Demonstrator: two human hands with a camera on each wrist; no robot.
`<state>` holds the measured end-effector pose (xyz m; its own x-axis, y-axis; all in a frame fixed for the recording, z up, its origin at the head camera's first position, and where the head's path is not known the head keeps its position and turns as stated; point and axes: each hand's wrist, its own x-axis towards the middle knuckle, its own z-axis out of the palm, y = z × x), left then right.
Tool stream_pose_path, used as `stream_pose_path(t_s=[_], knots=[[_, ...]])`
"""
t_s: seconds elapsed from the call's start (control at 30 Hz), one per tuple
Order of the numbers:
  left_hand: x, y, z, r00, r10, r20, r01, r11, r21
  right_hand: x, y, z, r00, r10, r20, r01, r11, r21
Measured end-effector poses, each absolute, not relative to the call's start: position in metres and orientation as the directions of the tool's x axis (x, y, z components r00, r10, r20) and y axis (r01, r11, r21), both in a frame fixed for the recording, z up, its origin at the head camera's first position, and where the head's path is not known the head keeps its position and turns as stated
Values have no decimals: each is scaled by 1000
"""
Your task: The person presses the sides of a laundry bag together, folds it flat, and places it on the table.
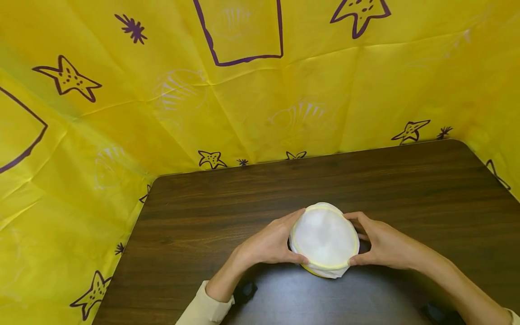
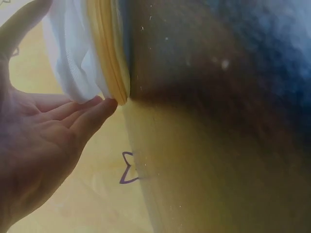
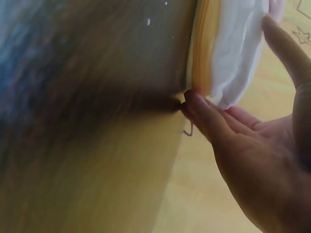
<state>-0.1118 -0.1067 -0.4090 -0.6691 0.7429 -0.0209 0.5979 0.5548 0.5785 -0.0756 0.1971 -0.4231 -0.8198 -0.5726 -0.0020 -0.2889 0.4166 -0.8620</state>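
Item: round white fabric case with yellow edging, located on the dark wood-grain counter, between four and five o'clock from the centre of the head view. Left hand at the item's nine o'clock: fingers set wide round its side, holding it, thumb near eight, a fingertip near eleven. Right hand at three o'clock: fingers likewise wide and holding, thumb near four, a fingertip near one. Both wrist views show fingertips touching the yellow lower band, close to the counter surface, with the thumb at the upper edge. Yellow cloth with dark starfish drawings borders the counter at twelve o'clock. Cream sleeve on the left forearm, towards seven o'clock
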Motion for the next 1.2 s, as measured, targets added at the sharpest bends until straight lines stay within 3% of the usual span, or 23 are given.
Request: stream_pose_path(t_s=[0.4, 0.83, 1.2], knots=[[-109, -106, -410, -677, 730, -97, 593, 619, 515, -73, 193, -419, -863, -506, 11, -395, 659, -640], [-92, -103, -404, -686, 724, -75, 639, 648, 415, -62, 188, -416, -828, -545, 131, -538, 709, -456], [-79, -93, -405, -656, 752, -58, 727, 651, 219, -57, 172, -420, -766, -605, 217, -641, 698, -318]])
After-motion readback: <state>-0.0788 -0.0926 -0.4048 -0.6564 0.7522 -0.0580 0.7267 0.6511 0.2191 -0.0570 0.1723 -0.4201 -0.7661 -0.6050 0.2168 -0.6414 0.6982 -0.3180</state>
